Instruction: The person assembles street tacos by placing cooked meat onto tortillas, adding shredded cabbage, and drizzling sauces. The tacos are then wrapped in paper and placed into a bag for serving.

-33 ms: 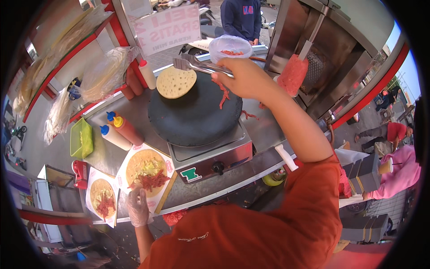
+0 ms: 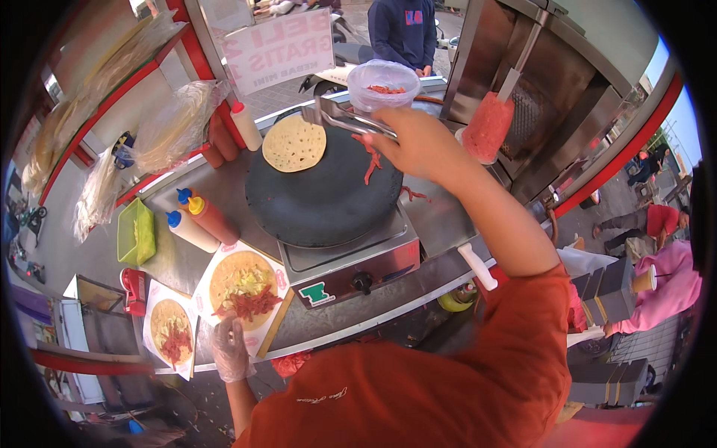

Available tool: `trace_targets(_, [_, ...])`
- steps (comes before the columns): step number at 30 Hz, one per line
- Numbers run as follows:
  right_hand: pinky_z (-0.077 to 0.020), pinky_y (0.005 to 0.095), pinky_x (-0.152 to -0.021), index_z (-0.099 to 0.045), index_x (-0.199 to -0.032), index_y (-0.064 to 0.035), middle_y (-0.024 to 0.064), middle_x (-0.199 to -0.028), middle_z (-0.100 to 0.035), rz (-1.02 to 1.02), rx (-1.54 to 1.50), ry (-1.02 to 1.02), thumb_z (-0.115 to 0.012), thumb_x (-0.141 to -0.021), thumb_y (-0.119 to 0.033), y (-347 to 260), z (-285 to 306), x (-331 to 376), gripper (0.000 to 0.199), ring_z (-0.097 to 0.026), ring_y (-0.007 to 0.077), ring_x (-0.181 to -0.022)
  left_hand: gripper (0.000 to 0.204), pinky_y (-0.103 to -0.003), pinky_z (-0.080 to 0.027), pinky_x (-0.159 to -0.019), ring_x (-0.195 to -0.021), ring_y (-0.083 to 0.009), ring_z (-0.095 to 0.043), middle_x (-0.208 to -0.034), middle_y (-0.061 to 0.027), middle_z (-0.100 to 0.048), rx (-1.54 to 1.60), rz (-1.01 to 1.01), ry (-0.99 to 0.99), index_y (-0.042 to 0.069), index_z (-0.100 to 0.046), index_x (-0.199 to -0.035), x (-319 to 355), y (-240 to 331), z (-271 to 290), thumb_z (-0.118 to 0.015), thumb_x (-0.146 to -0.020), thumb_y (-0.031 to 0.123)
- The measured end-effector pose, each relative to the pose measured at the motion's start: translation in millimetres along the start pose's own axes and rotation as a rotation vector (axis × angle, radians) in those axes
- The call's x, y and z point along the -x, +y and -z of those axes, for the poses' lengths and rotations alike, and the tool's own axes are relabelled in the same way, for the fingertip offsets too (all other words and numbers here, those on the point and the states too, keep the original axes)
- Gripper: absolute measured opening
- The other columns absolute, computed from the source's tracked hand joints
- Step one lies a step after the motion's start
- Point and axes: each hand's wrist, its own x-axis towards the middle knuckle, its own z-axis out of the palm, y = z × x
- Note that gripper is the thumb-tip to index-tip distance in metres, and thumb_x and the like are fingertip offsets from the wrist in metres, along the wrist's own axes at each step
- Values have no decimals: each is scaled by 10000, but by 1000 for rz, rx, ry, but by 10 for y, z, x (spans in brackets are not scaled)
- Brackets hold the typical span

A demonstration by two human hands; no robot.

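Observation:
My right hand point(image 2: 422, 142) is closed round metal tongs point(image 2: 340, 117), held over the far side of a round black griddle point(image 2: 321, 198). A brown-spotted flatbread point(image 2: 293, 143) lies at the griddle's far left, just beside the tong tips. Strips of reddish meat point(image 2: 372, 160) are on the griddle's right side. My left hand point(image 2: 233, 349), in a clear plastic glove, has its fingers curled together at the near edge of a flatbread topped with shredded vegetables and meat point(image 2: 243, 290). What those fingers pinch, if anything, is hidden. Left of it lies a smaller topped flatbread point(image 2: 172, 332) on white paper.
Squeeze bottles point(image 2: 202, 220) and a green basket point(image 2: 136, 231) stand left of the griddle. At the back is a plastic tub of meat point(image 2: 385, 86). A vertical meat spit point(image 2: 489, 127) and a white-handled tool point(image 2: 476, 266) are at the right. A person point(image 2: 402, 33) stands beyond the counter.
The tongs and my right hand have shifted slightly right and down. The flatbread on the griddle sits a little lower and looks flatter. My left hand has barely moved.

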Motion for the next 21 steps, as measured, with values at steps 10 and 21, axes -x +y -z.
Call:
trace_targets(10, [-591, 517, -723, -685, -1170, -34, 185, -1005, -727, -231, 206, 42, -667, -1030, -310, 966, -454, 927, 310, -743, 396, -822, 160, -468, -545, -777, -889, -368, -691, -979, -179, -731, -109, -86, -87, 51, -739, -1088, -251, 439, 2, -687, -1041, 195])
trace_targets(21, [-589, 554, -894, -695, -1189, -29, 242, -1156, -747, -532, 140, -202, -655, -1025, -293, 1438, -1106, 1235, 313, -743, 447, -1003, 187, -465, -545, -783, -869, -369, -707, -961, -191, -739, -111, -106, -138, 32, -746, -1077, -382, 542, -69, -683, -1044, 205])
